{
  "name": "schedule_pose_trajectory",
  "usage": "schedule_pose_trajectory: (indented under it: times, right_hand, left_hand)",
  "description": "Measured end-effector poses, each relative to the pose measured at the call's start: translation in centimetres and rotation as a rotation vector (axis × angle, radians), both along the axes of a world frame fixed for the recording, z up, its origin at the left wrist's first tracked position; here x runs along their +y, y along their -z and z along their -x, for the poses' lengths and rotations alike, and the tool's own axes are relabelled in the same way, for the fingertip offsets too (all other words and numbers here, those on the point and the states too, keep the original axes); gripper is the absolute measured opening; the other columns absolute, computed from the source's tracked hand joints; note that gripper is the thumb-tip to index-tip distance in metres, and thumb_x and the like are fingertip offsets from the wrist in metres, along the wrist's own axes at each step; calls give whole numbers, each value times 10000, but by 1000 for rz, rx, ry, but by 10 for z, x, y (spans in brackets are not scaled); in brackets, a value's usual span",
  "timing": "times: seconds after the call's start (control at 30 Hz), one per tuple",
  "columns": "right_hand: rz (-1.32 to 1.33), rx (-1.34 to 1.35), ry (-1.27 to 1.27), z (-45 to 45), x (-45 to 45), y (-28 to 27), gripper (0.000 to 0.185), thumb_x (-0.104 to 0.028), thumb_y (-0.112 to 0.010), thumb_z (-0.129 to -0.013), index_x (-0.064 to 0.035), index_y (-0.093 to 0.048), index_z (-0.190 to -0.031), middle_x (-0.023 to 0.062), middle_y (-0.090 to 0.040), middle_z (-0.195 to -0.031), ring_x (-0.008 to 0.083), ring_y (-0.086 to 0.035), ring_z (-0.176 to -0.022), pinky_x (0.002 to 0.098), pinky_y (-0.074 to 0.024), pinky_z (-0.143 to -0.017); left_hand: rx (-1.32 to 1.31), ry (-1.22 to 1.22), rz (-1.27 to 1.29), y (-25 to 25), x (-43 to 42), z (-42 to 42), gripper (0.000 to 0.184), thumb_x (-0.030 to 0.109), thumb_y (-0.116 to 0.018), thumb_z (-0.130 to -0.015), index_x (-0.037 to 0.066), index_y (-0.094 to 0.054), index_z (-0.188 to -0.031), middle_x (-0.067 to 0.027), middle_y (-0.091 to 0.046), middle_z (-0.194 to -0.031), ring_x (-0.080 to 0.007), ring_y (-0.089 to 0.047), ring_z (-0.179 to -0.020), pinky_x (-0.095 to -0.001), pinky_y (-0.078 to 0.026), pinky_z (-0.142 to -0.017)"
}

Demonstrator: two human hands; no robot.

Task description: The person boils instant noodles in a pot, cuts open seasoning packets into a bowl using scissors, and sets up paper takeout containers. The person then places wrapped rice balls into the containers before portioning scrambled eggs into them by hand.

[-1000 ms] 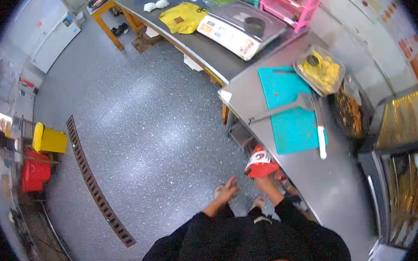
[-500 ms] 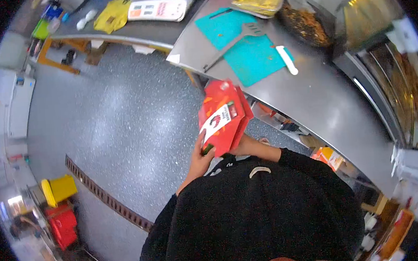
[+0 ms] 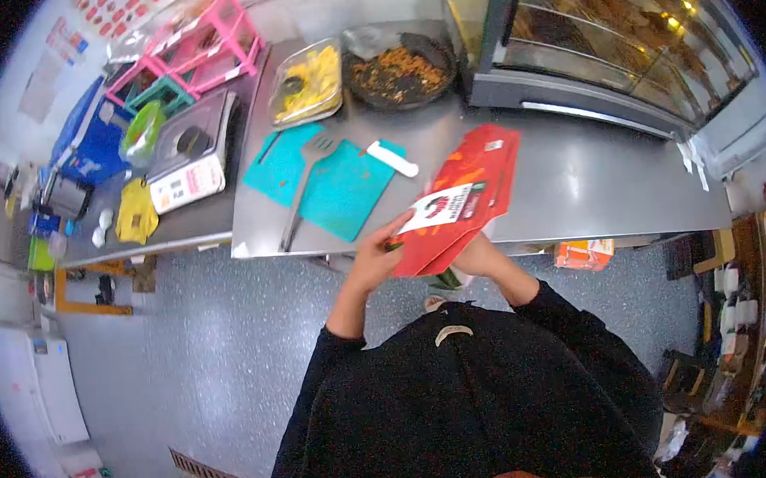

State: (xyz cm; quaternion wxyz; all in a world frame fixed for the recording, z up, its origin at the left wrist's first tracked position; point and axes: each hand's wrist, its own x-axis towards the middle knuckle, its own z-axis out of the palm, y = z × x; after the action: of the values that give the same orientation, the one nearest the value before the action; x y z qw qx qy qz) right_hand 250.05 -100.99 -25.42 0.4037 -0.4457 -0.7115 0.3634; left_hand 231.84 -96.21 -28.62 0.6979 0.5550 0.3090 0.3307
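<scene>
Steel covers the table [image 3: 567, 208] before me, and at its back right stands the glass cabinet [image 3: 610, 54] with trays inside. Next in size is the red carton [image 3: 489, 174], tilted in front of my body, over the near edge of the table; if it touches the steel, I cannot tell. As I judge, the picking up is done: both my left hand [image 3: 372, 262] and my right hand [image 3: 482, 259] have it. It looks flat, and no opened side is visible, so unfolding seems not done.

Left of the carton lies the turquoise cutting board [image 3: 345, 197], which takes much room on that side. Behind, side by side, are the black pan [image 3: 403, 78] with brown food and the clear container [image 3: 308, 80] with yellow pieces. Across the board lies the grey spatula [image 3: 304, 187], its handle reaching toward the table edge, and a white handle [image 3: 392, 158] rests at the board's right border. Smallest are my fingers: the left ones pinch the carton's lower left end; the right ones are hidden beneath it, so I cannot tell how they close.
</scene>
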Motion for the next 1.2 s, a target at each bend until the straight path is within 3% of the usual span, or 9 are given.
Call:
schedule_pose_trajectory:
  times: [0.23, 0.3, 0.5, 0.57, 0.63, 0.9, 1.03, 1.1, 1.2]
  right_hand:
    - [60, -65, 677, -117, -21, -36, 201, -164, -633, -764, -35, -610, -916, 55, -624, -775, 137, -575, -692, 274, -457, -651]
    - [-17, 330, 830, -162, -32, -51, 159, -134, -606, -786, -11, -606, -886, 23, -612, -752, 83, -541, -672, 235, -443, -621]
    - [-60, 487, 867, -248, -48, -87, 136, -116, -577, -792, 4, -599, -853, 50, -613, -709, 116, -543, -614, 243, -439, -572]
    - [-133, -306, 1080, -267, -17, -65, 160, -153, -578, -770, 5, -574, -744, 142, -590, -671, 226, -578, -601, 330, -452, -556]
    - [-116, -636, 1302, -295, 29, -1, 202, -188, -584, -734, 12, -559, -723, 208, -564, -694, 340, -571, -657, 401, -457, -611]
    - [288, -566, 1257, -303, 119, 100, 300, -304, -524, -789, -7, -560, -804, 215, -588, -861, 389, -561, -813, 458, -448, -692]
    - [183, -537, 1324, -230, 118, 22, 318, -310, -488, -822, -9, -568, -885, 216, -594, -834, 397, -568, -778, 462, -454, -683]
    - [65, -530, 1289, -179, 127, -11, 325, -283, -491, -830, -17, -577, -995, 208, -604, -824, 346, -591, -713, 400, -470, -656]
    - [-138, -4, 703, -86, 158, -38, 329, -197, -526, -838, -13, -533, -1110, 126, -620, -831, 147, -578, -703, 259, -459, -634]
  left_hand:
    - [-99, 357, 228, 29, 83, -112, 530, 109, -545, -764, 58, -395, -1270, -43, -475, -1196, -116, -497, -990, -241, -397, -851]
    - [-66, 281, 302, 50, 106, -129, 482, 218, -574, -769, 68, -456, -1212, -40, -518, -1129, -138, -531, -941, -271, -436, -802]
    - [140, 295, 429, 62, 157, -161, 458, 341, -570, -758, 65, -486, -1114, -52, -552, -1048, -170, -552, -911, -324, -466, -693]
    - [137, 209, 411, 71, 169, -172, 482, 361, -564, -758, 48, -484, -1116, -56, -557, -1046, -169, -556, -900, -319, -466, -677]
    - [109, 161, 428, 71, 175, -185, 475, 365, -561, -761, 44, -491, -1105, -60, -563, -1034, -170, -552, -906, -319, -459, -702]
    - [-81, -103, 310, 113, 205, -203, 562, 413, -546, -774, -13, -458, -1129, -108, -538, -1090, -211, -503, -998, -292, -372, -850]
    - [209, -423, 113, 52, 170, -147, 579, 332, -536, -804, -12, -358, -1234, -137, -428, -1235, -238, -425, -1114, -298, -353, -892]
    - [-123, -265, 315, 25, 156, -102, 543, 262, -544, -809, 21, -349, -1254, -134, -430, -1233, -231, -437, -1116, -316, -375, -880]
    - [-267, -324, 278, -10, 150, -14, 415, 189, -526, -835, 46, -414, -1208, -86, -519, -1094, -199, -544, -904, -313, -442, -786]
